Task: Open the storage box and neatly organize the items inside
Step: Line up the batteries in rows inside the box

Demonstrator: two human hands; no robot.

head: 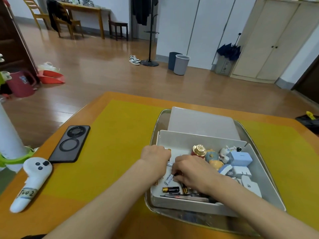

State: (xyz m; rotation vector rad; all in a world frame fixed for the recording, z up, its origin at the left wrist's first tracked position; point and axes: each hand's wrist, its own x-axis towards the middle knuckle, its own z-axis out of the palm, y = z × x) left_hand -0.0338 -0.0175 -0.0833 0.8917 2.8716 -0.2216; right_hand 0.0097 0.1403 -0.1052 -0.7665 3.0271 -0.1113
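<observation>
A person's 2 bare forearms reach forward into an open white storage box (203, 140) that sits on a clear tray (245, 128) on a yellow mat (120, 135), which covers an orange table (57, 204). The box's frosted lid (200, 121) leans just behind the box, inside the tray.

The left hand (155, 156) is at the box's far left corner, knuckles up and fingers curled down over the wall; what it holds, if anything, cannot be told. The right hand (191, 171) is lower in the box's left half, its fingers bent and pinching a thin black pen (176, 174) beside a white marker (168, 178) with dark lettering. Just nearer the camera lie a black and gold battery (170, 189) on its side and a second one (184, 189) partly under the right hand. A flat dark item (183, 196) rests along the near wall.

The right half of the box is crowded: a red bottle with an ornate gold cap (199, 150), a small blue and orange figurine (213, 158), a white rabbit figurine (224, 152), a pale blue charger block (240, 158) and white plug adapters (248, 185).

Left of the box, well apart from it, a black phone (70, 144) lies face down, and just beside it a white handheld controller (32, 181) carries a handwritten label.
</observation>
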